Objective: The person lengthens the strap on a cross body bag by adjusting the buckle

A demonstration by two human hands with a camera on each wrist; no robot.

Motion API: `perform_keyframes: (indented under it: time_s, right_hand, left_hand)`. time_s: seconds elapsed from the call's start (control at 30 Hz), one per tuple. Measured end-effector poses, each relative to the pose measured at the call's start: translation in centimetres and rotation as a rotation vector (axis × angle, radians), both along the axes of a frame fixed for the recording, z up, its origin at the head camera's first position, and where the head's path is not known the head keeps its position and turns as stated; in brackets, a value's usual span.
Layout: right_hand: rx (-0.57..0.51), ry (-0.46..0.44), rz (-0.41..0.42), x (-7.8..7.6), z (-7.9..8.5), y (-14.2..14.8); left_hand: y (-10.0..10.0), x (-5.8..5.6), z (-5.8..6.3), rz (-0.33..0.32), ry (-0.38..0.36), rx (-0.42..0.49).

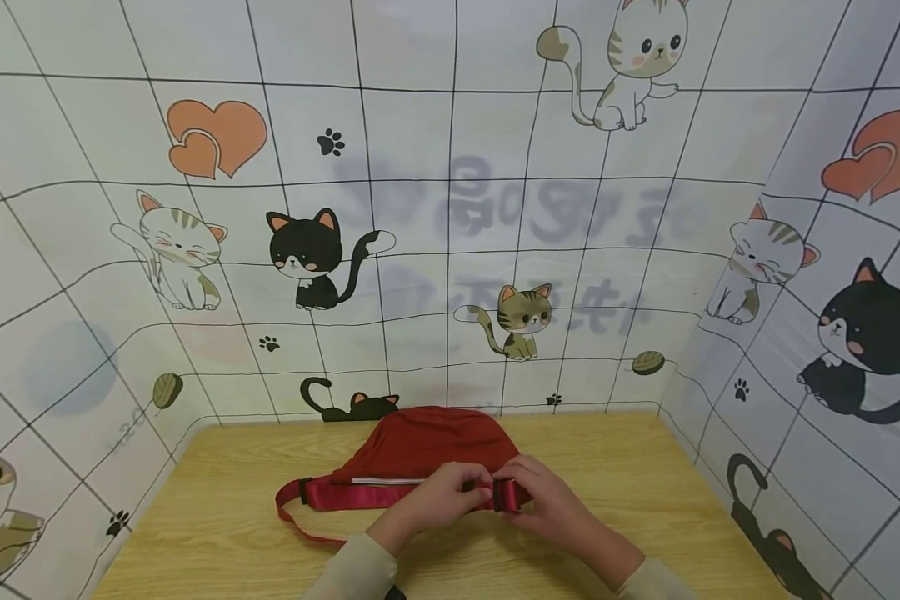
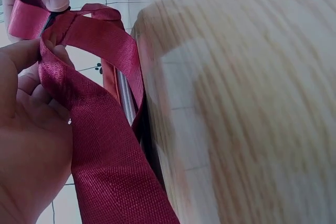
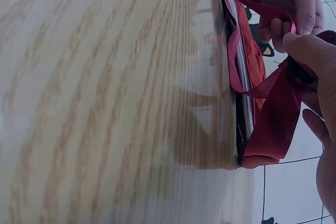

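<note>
A red waist bag [image 1: 438,442] lies on the table, its pale zipper facing the person. Its dark red strap [image 1: 352,497] loops out to the left and runs through both hands. My left hand [image 1: 450,496] pinches the strap between thumb and fingers, plain in the left wrist view. Close beside it, my right hand [image 1: 547,504] grips a black buckle [image 1: 499,495] threaded on the strap, thumb on top. In the right wrist view the buckle [image 3: 300,71] is partly covered by the right thumb and fingers.
The bag stands on a light wood table [image 1: 607,458]. Behind and at both sides hang white sheets with a grid and cat drawings [image 1: 307,258]. A second black slider [image 1: 304,491] sits on the strap's left part.
</note>
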State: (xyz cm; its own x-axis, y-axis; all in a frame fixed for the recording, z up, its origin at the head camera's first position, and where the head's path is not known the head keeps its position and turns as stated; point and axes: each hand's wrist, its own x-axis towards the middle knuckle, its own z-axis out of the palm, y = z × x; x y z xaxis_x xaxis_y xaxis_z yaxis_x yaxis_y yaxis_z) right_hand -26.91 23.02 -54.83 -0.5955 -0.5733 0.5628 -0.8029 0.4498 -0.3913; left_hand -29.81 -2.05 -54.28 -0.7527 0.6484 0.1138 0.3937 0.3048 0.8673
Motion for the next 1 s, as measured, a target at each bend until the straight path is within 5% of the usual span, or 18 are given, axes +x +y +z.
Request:
perform_keyframes:
  time_s: [0.3, 0.57, 1.0]
  right_hand:
    - [0.032, -0.052, -0.15, 0.5, 0.1, 0.0]
    - [0.007, -0.117, -0.113, 0.4, 0.4, 0.2]
    - [0.06, -0.238, -0.147, 0.5, 1.0, 0.4]
  left_hand:
    - [-0.1, 0.3, -0.5, 0.047, 0.114, -0.118]
    - [0.1, 0.4, -0.5, 0.096, 0.242, -0.264]
    - [-0.1, -0.2, -0.6, 0.055, 0.284, -0.255]
